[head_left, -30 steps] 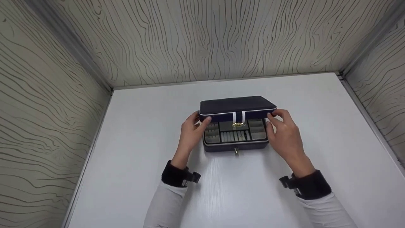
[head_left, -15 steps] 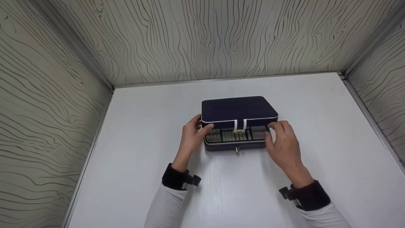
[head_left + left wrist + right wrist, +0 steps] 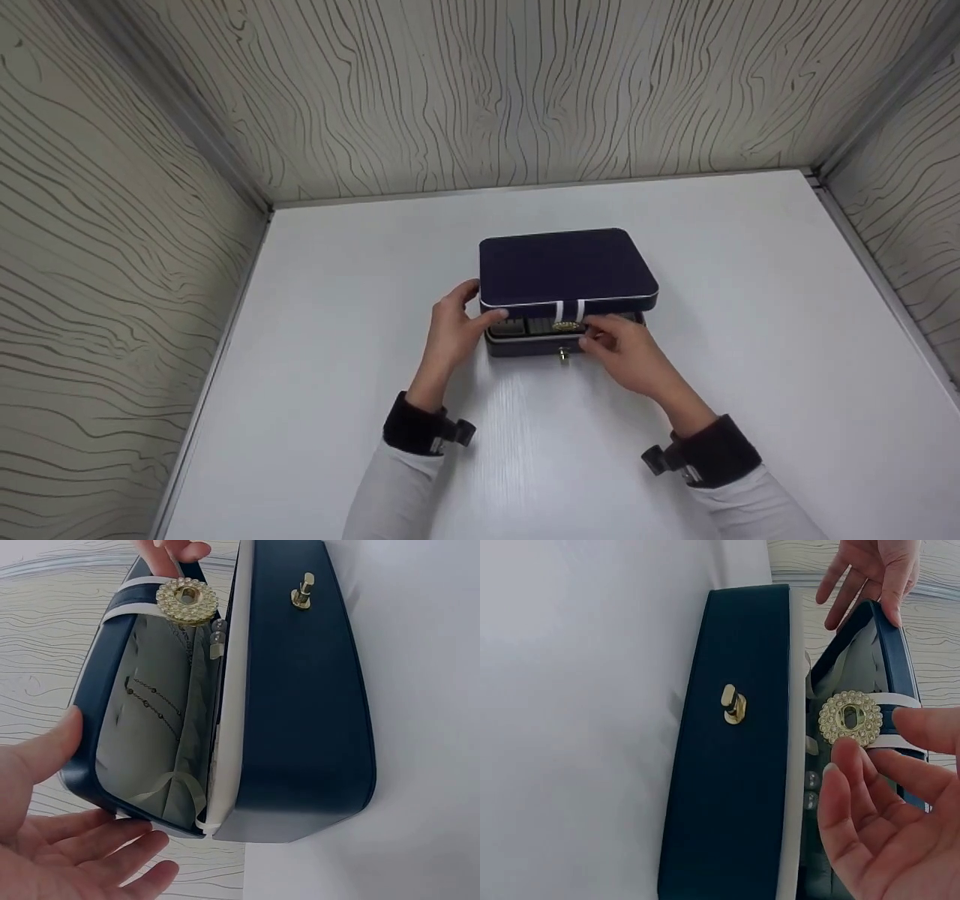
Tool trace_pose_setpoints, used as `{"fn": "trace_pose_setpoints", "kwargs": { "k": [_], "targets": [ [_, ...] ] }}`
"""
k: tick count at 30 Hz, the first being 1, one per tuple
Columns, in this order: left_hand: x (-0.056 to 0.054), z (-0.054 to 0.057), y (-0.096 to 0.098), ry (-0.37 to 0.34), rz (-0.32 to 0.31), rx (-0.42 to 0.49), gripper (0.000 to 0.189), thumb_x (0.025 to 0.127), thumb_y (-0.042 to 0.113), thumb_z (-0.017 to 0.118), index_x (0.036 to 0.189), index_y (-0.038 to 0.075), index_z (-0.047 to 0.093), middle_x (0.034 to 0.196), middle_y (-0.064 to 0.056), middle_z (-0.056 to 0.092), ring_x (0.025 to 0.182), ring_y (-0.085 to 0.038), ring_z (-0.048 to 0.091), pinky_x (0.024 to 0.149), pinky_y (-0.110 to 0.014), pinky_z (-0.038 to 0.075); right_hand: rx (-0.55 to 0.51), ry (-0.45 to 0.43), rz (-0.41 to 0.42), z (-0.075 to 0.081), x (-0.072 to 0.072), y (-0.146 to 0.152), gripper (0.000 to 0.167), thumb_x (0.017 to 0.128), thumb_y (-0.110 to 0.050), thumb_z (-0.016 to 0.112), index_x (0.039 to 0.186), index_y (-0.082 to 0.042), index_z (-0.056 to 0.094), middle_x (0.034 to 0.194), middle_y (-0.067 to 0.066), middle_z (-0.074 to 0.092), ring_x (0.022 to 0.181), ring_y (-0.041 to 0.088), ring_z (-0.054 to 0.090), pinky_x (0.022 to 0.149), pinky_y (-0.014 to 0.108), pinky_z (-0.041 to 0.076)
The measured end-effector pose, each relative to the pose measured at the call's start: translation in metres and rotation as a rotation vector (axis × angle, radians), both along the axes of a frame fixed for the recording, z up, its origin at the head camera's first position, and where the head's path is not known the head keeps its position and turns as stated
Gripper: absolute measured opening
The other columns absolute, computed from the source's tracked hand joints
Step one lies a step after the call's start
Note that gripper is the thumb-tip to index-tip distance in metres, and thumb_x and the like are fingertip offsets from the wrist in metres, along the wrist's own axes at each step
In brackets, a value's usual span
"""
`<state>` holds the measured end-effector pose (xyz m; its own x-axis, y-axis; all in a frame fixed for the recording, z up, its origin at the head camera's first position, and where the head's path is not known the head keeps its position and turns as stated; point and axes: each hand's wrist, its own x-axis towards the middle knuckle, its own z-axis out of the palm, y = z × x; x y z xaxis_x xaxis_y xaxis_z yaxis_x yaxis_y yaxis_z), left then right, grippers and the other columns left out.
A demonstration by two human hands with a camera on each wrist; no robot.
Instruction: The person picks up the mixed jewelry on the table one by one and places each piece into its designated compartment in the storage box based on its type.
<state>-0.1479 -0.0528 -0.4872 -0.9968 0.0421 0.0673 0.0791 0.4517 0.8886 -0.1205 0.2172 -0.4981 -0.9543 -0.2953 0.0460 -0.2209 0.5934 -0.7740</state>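
A dark blue jewelry box [image 3: 525, 347] with white piping sits on the white table, its lid [image 3: 568, 266] partly raised. My left hand [image 3: 455, 330] holds the lid's left front corner, thumb on the front edge and fingers at the side. At the middle of the lid's front, my right hand [image 3: 630, 356] pinches the strap beside the round gold clasp [image 3: 851, 718], whose ring is studded with clear stones. A gold turn-lock post [image 3: 733, 703] stands out from the box's front. Inside the lid, a fine chain necklace [image 3: 154, 697] shows in the left wrist view.
The white table [image 3: 337, 300] surrounds the box and meets wood-grain patterned walls [image 3: 480, 90] at the back and both sides. Small pearl-like beads [image 3: 811, 791] show in the gap under the lid. Black wrist straps with cameras [image 3: 716, 450] are on both forearms.
The lid has come down at the front, covering more of the compartments. My left hand has stayed at its corner, while my right hand has moved from the right corner to the clasp.
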Motion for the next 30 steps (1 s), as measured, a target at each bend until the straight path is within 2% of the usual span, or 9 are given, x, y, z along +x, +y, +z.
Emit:
{"fn": "trace_pose_setpoints", "kwargs": {
  "k": [8, 13, 22, 27, 30],
  "targets": [
    [0.001, -0.002, 0.000, -0.030, -0.015, -0.014, 0.057, 0.082, 0.017, 0.080, 0.131, -0.002, 0.057, 0.129, -0.017, 0.060, 0.122, -0.030, 0.055, 0.102, -0.042, 0.043, -0.040, -0.100, 0.027, -0.006, -0.002, 0.000, 0.009, 0.094, -0.012, 0.065, 0.100, -0.006, 0.066, 0.094, 0.003, 0.065, 0.087, 0.018, 0.062, 0.075, 0.036, 0.051],
    [0.004, -0.003, 0.001, -0.054, -0.033, -0.035, 0.058, 0.081, 0.014, 0.080, 0.132, -0.002, 0.056, 0.129, -0.015, 0.061, 0.122, -0.030, 0.055, 0.101, -0.042, 0.044, -0.033, -0.137, 0.079, -0.010, -0.003, 0.003, 0.009, 0.094, -0.016, 0.066, 0.095, -0.007, 0.065, 0.091, 0.001, 0.065, 0.085, 0.017, 0.061, 0.075, 0.037, 0.051],
    [0.006, -0.008, 0.003, -0.075, -0.053, -0.126, 0.071, 0.077, 0.007, 0.082, 0.138, -0.005, 0.049, 0.133, -0.020, 0.057, 0.121, -0.031, 0.055, 0.100, -0.040, 0.045, -0.044, -0.194, 0.141, -0.019, -0.004, 0.001, 0.008, 0.092, -0.012, 0.067, 0.089, -0.005, 0.066, 0.083, 0.003, 0.068, 0.074, 0.023, 0.064, 0.062, 0.029, 0.052],
    [0.005, -0.011, 0.005, -0.089, -0.054, -0.178, 0.072, 0.074, 0.005, 0.084, 0.137, -0.007, 0.050, 0.129, -0.023, 0.059, 0.118, -0.032, 0.057, 0.096, -0.041, 0.047, 0.037, -0.161, 0.154, -0.023, -0.004, 0.000, 0.006, 0.090, -0.010, 0.069, 0.086, -0.006, 0.069, 0.080, 0.001, 0.068, 0.069, 0.015, 0.060, 0.059, 0.029, 0.049],
    [0.004, -0.010, 0.005, -0.114, -0.059, -0.200, 0.072, 0.075, 0.009, 0.084, 0.137, -0.007, 0.051, 0.129, -0.023, 0.059, 0.118, -0.032, 0.057, 0.095, -0.041, 0.048, 0.092, -0.120, 0.141, -0.024, -0.005, -0.001, 0.007, 0.089, -0.009, 0.070, 0.081, -0.009, 0.070, 0.075, -0.002, 0.066, 0.065, 0.011, 0.055, 0.057, 0.028, 0.046]
  ]
}}
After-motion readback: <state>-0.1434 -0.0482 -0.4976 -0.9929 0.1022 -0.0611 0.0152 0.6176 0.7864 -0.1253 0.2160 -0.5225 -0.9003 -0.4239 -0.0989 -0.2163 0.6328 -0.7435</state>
